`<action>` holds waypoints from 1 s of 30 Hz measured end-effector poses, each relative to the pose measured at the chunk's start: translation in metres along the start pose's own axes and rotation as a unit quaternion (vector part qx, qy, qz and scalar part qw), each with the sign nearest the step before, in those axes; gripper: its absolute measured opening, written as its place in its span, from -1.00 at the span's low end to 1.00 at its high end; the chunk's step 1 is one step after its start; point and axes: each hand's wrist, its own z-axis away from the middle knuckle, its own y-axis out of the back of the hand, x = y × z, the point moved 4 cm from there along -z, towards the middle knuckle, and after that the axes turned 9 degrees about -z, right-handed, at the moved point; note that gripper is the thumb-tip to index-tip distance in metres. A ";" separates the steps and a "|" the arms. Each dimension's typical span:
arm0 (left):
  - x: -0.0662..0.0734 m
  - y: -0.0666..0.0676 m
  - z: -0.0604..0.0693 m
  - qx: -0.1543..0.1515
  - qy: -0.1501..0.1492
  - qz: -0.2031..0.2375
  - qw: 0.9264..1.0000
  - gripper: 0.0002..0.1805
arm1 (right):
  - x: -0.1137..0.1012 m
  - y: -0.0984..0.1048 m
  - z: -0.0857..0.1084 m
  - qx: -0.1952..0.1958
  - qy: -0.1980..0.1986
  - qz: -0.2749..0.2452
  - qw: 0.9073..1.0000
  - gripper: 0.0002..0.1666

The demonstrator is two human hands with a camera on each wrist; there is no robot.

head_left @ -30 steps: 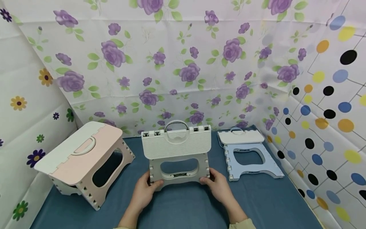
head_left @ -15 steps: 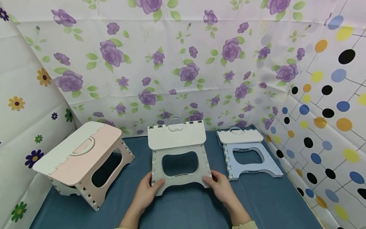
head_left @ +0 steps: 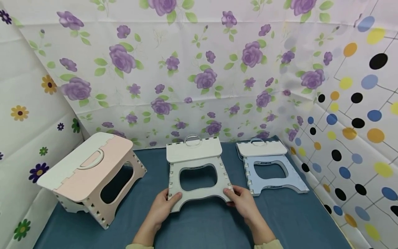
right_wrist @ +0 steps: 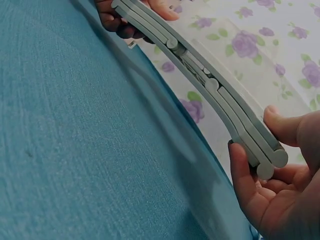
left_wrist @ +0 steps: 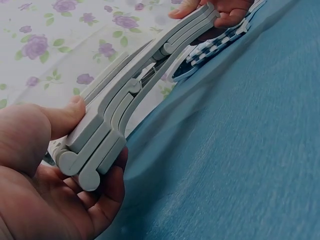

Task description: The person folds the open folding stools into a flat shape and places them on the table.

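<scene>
A folded grey-and-white stool (head_left: pixel 200 180) is held by both hands at its leg end, its white top and wire handle towards the floral cloth. The left hand (head_left: pixel 160 208) grips the left leg, thumb on the upper face. On the right leg, the right hand (head_left: pixel 245 204) has its thumb on top and fingers underneath. In the left wrist view the stool's layered legs (left_wrist: pixel 100 135) lie between the left thumb and fingers (left_wrist: pixel 112 195). The right wrist view has the legs (right_wrist: pixel 250 135) between the right thumb and curled fingers (right_wrist: pixel 242 180), raised off the cloth.
An unfolded pink-and-white stool (head_left: pixel 96 162) stands at the left. To the right, a folded blue-and-white stool (head_left: pixel 267 173) lies on the blue cloth (head_left: pixel 292 221). Floral sheeting (head_left: pixel 186 76) hangs behind, and dotted sheeting (head_left: pixel 357 138) borders the right side.
The held stool has tipped from steeply raised to flatter, turning its leg face more into view, and has moved slightly right. Both hands have kept their grip and shifted with it.
</scene>
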 end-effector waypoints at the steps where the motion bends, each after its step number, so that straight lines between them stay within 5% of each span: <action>1: 0.000 -0.001 -0.001 0.001 0.002 -0.002 1.000 -0.40 | 0.000 0.001 0.000 0.002 -0.002 0.000 1.000 -0.42; 17: 0.009 -0.014 -0.008 -0.006 -0.021 0.017 1.000 -0.31 | 0.003 0.015 -0.004 0.040 -0.017 -0.019 0.999 -0.33; 30: 0.017 -0.027 -0.009 -0.021 -0.049 0.026 0.998 -0.09 | 0.004 0.025 -0.011 0.085 -0.029 -0.084 0.992 -0.31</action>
